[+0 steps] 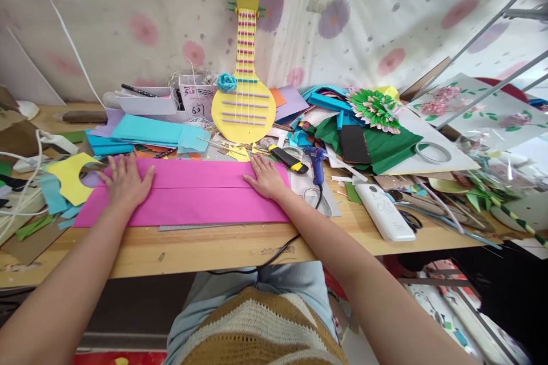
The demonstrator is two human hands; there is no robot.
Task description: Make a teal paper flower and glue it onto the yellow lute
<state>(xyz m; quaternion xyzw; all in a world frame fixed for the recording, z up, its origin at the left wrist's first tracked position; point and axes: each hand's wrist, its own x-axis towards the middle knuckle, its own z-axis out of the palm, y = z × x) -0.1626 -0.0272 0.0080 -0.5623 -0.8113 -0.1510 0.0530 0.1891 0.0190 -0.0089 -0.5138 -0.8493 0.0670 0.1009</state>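
Observation:
A long folded sheet of pink paper (pixel 192 194) lies across the wooden table (pixel 205 248). My left hand (pixel 124 181) rests flat on its left end, fingers spread and open. My right hand (pixel 268 178) lies flat on its right end, fingers stretched out along the fold line. Neither hand holds anything. A metal ruler (pixel 188 227) pokes out from under the paper's near edge.
A yellow paper guitar (pixel 245 91) leans on the curtain behind. Turquoise sheets (pixel 154 132), a yellow utility knife (pixel 287 158), a blue glue gun (pixel 315 162), a black phone (pixel 354 144), a green paper flower (pixel 374 108), a white remote (pixel 384 211) and paper scraps crowd the table.

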